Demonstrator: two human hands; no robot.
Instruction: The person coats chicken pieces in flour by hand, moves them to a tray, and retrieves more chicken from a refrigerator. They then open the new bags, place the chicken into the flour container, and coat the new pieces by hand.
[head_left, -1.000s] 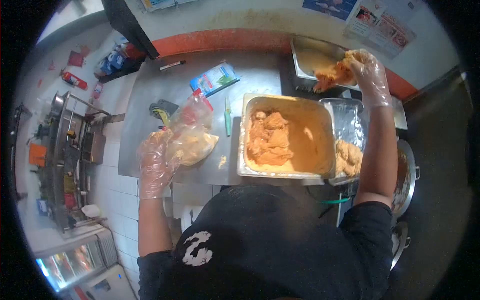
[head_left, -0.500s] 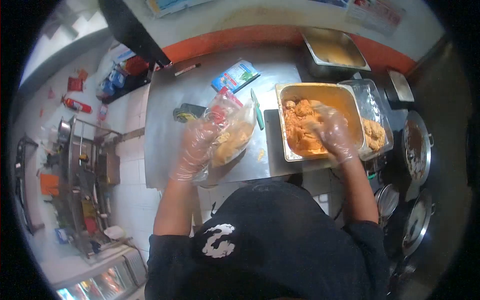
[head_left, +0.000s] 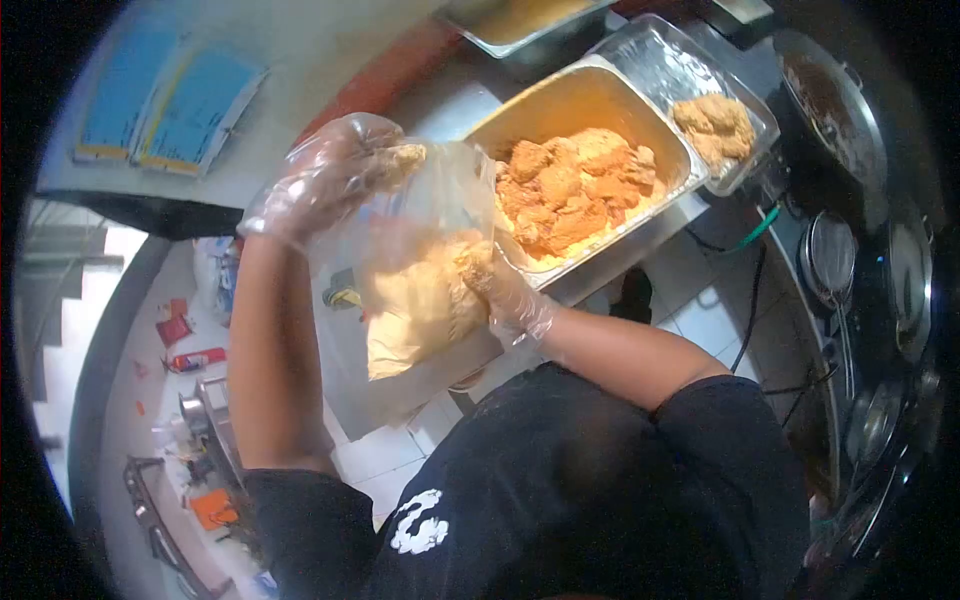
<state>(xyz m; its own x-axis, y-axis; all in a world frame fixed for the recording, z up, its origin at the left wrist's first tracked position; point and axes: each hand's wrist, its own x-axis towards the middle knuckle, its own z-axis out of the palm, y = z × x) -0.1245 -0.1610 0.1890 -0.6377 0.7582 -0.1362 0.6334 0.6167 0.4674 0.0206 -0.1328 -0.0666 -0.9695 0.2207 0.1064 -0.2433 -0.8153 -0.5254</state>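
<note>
In the head view, a clear plastic bag (head_left: 415,215) of pale yellow powder (head_left: 420,305) hangs tilted over the table, left of a metal pan. My left hand (head_left: 345,170), in a clear plastic glove, is raised and closed on the bag's upper edge. Lower down, my right hand (head_left: 510,295), also gloved and with crumbs on its fingers, grips the bag's right side beside the powder; its fingertips are partly hidden. The metal pan (head_left: 675,175) holds orange-coated pieces (head_left: 575,185) that look like chicken, with loose powder around them.
A clear plastic tub (head_left: 660,60) with a breaded piece (head_left: 715,130) stands right of the pan. Another metal pan (head_left: 520,45) is at the back. A strainer (head_left: 830,250) and large round pans (head_left: 905,285) line the right side.
My left hand has risen with the bag. My right hand has left the pan and moved left to the bag. The camera view has turned.
</note>
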